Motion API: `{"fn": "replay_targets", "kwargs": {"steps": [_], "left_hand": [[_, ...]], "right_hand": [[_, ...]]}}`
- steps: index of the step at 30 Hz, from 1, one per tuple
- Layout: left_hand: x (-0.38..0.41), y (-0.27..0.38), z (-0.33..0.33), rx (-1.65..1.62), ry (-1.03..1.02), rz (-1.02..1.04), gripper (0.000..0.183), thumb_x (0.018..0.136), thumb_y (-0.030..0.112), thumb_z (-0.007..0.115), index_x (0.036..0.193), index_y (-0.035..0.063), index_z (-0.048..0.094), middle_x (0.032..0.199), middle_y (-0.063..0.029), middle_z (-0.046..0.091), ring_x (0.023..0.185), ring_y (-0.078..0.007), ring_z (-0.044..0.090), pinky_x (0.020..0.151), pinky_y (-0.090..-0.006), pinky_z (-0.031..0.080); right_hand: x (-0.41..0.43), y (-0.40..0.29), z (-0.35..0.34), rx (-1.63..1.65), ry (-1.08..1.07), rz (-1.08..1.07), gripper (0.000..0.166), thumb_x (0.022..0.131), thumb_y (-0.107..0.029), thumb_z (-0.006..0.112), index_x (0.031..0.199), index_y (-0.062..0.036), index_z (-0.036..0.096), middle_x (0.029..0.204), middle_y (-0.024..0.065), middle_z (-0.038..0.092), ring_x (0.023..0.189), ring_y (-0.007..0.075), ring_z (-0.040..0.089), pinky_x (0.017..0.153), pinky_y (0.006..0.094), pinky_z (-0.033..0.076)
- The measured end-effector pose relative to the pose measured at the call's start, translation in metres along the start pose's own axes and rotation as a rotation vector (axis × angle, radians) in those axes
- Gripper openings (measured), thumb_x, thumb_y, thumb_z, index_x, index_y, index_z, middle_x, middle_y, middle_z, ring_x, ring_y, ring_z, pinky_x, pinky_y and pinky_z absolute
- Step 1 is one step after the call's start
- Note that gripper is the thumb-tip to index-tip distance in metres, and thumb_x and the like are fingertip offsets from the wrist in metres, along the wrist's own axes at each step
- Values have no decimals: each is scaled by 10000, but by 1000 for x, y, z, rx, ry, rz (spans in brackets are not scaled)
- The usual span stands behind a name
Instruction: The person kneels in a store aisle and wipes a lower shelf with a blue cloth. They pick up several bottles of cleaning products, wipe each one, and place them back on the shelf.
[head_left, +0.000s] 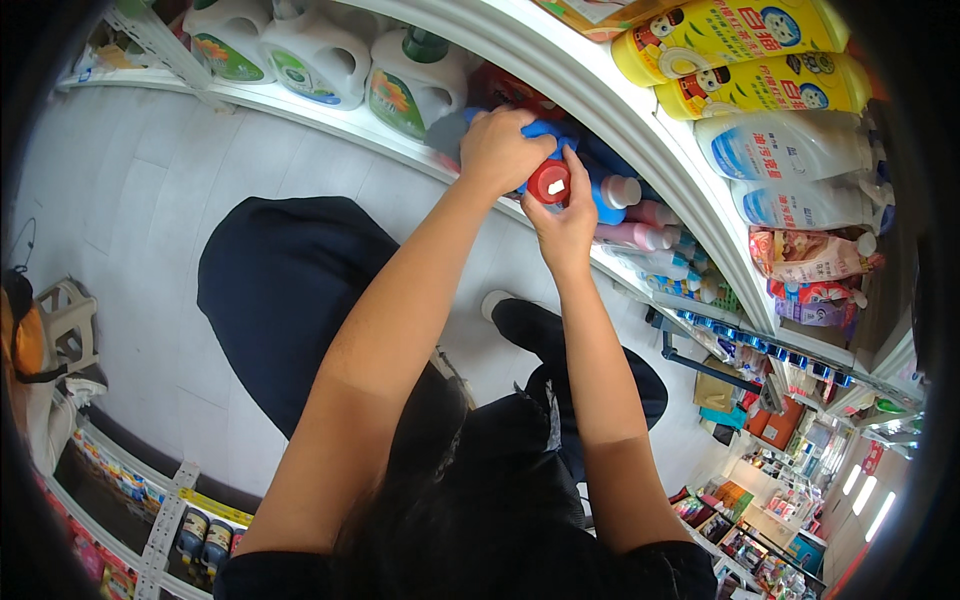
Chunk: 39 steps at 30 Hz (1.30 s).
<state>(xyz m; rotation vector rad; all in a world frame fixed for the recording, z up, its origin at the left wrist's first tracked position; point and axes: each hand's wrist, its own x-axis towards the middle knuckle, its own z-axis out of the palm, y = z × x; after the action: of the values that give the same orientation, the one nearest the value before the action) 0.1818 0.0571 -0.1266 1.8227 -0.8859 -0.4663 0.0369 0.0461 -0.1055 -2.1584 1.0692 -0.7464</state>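
My right hand (564, 225) grips a bottle by its round red cap (550, 181), with thumb and fingers on either side of it. The bottle's body is mostly hidden under the hands. My left hand (496, 150) is closed over a crumpled blue cloth (541, 133), close against the red cap. A grey patch (448, 139) shows beside the left fingers; whether it belongs to the cloth I cannot tell. Both hands are at the lower white shelf. Just right of them stands a blue bottle with a white cap (621, 192).
White handled detergent jugs (416, 82) stand left on the lower shelf, pink bottles (634, 235) to the right. The upper shelf's white edge (600, 97) overhangs near my hands, bearing yellow bottles (757, 86) and clear spray bottles (787, 146). A plastic stool (67, 322) stands far left.
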Motion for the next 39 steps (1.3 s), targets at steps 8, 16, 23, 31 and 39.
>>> {"fn": "replay_targets", "kwargs": {"steps": [8,16,23,31,39], "left_hand": [[-7,10,-27,-423,-15,-269,312,721,274,687,915,34,731,833,-163,710,811,-346,675,744,-439,516],[-28,36,-12,46,84,288,310,756,231,777,1063,194,768,1107,-157,620,1035,-413,560,905,-466,491],[-24,19,-5,-20,240,235,347,820,191,741,1145,77,693,1079,-197,625,964,-396,610,856,-454,506],[-34,-3,-15,-475,112,23,323,876,146,700,1177,34,670,1068,-181,654,981,-305,643,883,-399,511],[-42,12,-16,-718,175,-72,326,872,132,720,1172,11,674,1059,-158,671,973,-271,644,886,-376,512]], "right_hand": [[4,-11,19,-7,148,-8,769,712,-150,838,1364,-31,448,1187,183,691,1109,348,670,925,376,527],[25,8,24,-205,146,54,228,876,-175,683,1007,-6,603,884,225,701,836,418,670,727,462,521],[27,-11,24,-127,181,111,318,849,-215,724,1057,-16,589,920,235,702,892,425,675,761,460,526],[26,-15,17,-34,160,102,561,730,-270,832,1197,-51,610,1052,196,717,985,379,685,853,412,537],[29,6,7,85,-19,52,566,706,-115,825,1224,-41,609,1132,200,695,1031,375,673,884,412,528]]}}
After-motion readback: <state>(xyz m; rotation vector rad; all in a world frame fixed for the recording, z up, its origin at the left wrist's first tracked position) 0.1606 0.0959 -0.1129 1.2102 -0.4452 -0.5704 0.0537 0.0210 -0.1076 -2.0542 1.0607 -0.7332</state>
